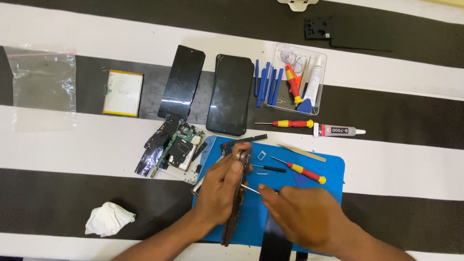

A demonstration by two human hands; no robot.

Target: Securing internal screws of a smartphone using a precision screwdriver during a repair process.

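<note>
My left hand [220, 191] grips a dark phone frame [229, 233] that stands on its long edge over a blue work mat [331, 166]. My right hand [304, 215] pinches a thin metal tool [250, 189], and the tool's tip points left at the side of the frame, just below my left thumb. The rest of the tool is hidden in my fingers. On the mat beside my hands lie a red-and-yellow screwdriver [304, 172], a small black screwdriver [270, 168], a tiny card tray [261, 155] and a flat metal pry blade [300, 152].
Loose circuit boards [176, 145] lie left of the mat. Behind them are a phone screen [230, 94], a black back cover [182, 82], a battery [123, 93], blue pry sticks [268, 84], a clear tool tray [319, 58], a glue tube [338, 130] and another screwdriver [290, 123]. A crumpled tissue [108, 218] and a plastic bag [43, 87] sit at the left.
</note>
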